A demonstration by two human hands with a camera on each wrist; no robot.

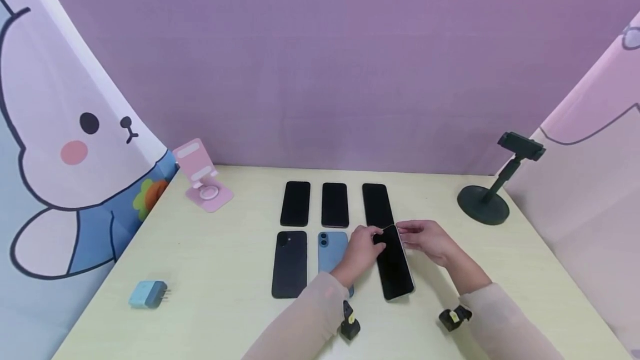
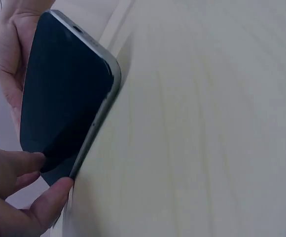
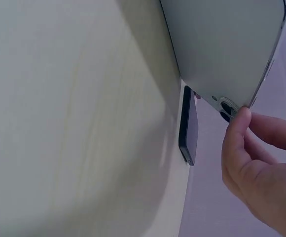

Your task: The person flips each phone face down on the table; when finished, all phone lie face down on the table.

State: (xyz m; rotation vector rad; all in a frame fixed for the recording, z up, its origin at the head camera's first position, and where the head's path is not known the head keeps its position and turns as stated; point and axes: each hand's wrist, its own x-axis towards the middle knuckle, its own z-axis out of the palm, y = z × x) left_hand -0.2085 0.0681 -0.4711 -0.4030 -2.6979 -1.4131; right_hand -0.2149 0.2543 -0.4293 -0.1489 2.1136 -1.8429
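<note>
A smartphone [image 1: 395,266] with a black screen and pale frame is tilted, screen up, at the right end of the near row. My left hand [image 1: 359,253] pinches its upper left corner, fingertips on the glass and edge in the left wrist view. At the upper right corner, my right hand [image 1: 429,240] grips the edge. The right wrist view shows the phone's silvery back [image 3: 222,49] raised off the table, with right-hand fingers [image 3: 241,121] beside the camera lenses. Beyond it lies another black phone [image 1: 377,204]; a light blue phone [image 1: 330,249] lies partly hidden under my left arm.
A dark phone [image 1: 289,265] lies back up at the near left, and two black-screened phones [image 1: 295,203] lie behind. A pink folding stand [image 1: 202,176] and blue charger plug [image 1: 148,294] are on the left. A dark green phone stand [image 1: 483,204] stands at right.
</note>
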